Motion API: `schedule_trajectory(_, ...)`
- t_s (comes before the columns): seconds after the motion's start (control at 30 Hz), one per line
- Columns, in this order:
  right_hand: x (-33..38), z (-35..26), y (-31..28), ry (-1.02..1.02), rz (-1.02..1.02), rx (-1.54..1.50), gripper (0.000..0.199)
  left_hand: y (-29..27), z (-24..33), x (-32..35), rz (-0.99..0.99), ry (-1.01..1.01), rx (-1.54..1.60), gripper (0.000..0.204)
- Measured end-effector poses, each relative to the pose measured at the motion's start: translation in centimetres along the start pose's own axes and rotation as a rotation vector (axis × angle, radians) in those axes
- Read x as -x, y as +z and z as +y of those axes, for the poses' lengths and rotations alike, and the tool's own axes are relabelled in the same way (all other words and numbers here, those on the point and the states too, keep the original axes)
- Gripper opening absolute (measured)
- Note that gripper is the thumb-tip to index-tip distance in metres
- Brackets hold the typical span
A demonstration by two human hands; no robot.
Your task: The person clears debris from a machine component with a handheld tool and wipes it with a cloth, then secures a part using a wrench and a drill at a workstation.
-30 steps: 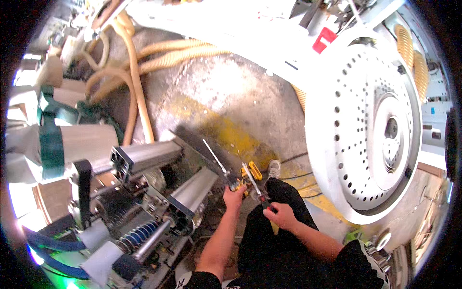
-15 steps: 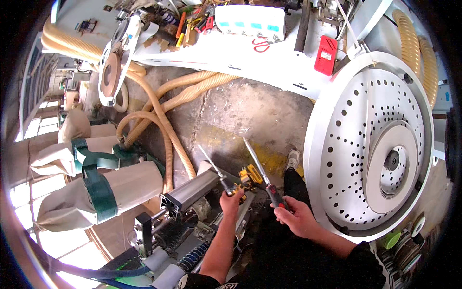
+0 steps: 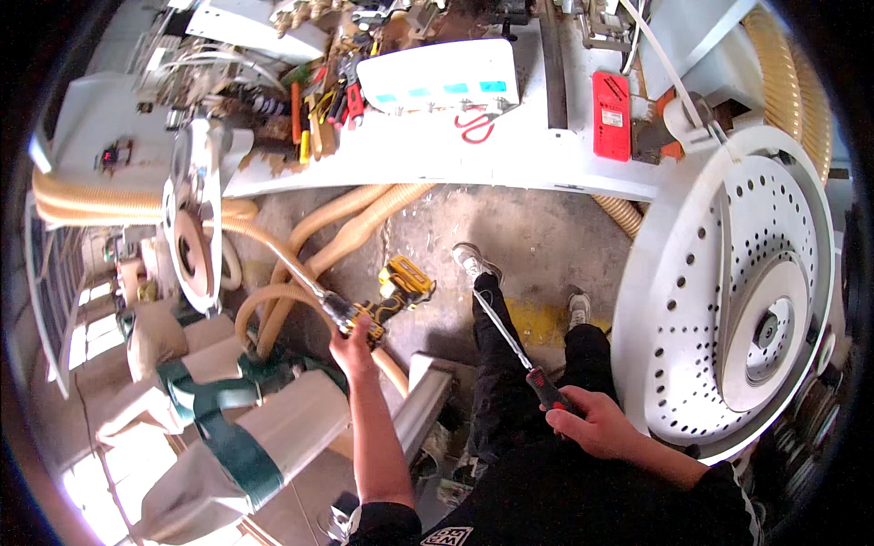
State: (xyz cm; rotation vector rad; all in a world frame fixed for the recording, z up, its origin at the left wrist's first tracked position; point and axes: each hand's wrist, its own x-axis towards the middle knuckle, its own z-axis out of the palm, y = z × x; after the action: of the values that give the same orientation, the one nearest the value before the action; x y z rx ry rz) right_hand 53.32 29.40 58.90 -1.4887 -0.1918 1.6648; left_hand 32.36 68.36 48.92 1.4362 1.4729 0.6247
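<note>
My left hand (image 3: 353,348) is closed around the body of a yellow and black cordless drill (image 3: 401,287), held out over the floor with its battery end toward the right. A long thin bit (image 3: 278,250) runs from the drill's chuck up and to the left, in front of the tan hoses. My right hand (image 3: 590,422) grips the black and red handle of a long screwdriver (image 3: 503,326). Its metal shaft slants up and left, passing in front of my leg. The screwdriver's tip appears close to my shoe (image 3: 472,260) in the picture.
A large white perforated disc (image 3: 701,300) stands close on my right. Across the front runs a white workbench (image 3: 391,164) bearing scissors (image 3: 477,126), a red box (image 3: 612,116) and loose tools. Tan hoses (image 3: 350,232), cloth bags (image 3: 300,414) and a metal beam (image 3: 426,396) lie at left.
My view has shifted toward the workbench, and my legs show more. My left hand has moved up and left with the drill, now turned sideways. My right hand still holds the screwdriver.
</note>
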Motion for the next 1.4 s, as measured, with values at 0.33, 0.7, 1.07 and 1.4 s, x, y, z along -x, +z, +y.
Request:
schedule_trajectory(0.33, -18.2, -6.1, 3.8, 0.157, 0.344, -0.158, 0.032, 11.0, 8.2, -30.4, -0.245, 0.195, -0.305, 0.036)
schedule_trajectory(0.7, -27.6, -11.5, 2.5, 0.169, 0.389, 0.079, 0.038, 16.4, 12.9, -44.9, -0.303, 0.323, -0.673, 0.060)
schedule_trajectory(1.07, -36.6, -17.6, -1.1, 0.050, 0.419, 0.281, 0.044, 13.6, 10.7, -48.6, -0.374, 0.284, -0.395, 0.049)
schedule_trajectory(1.4, -37.9, -18.5, 5.1, 0.275, 0.478, 0.214, 0.044, 16.5, 0.8, -59.5, -0.281, 0.361, -0.981, 0.043)
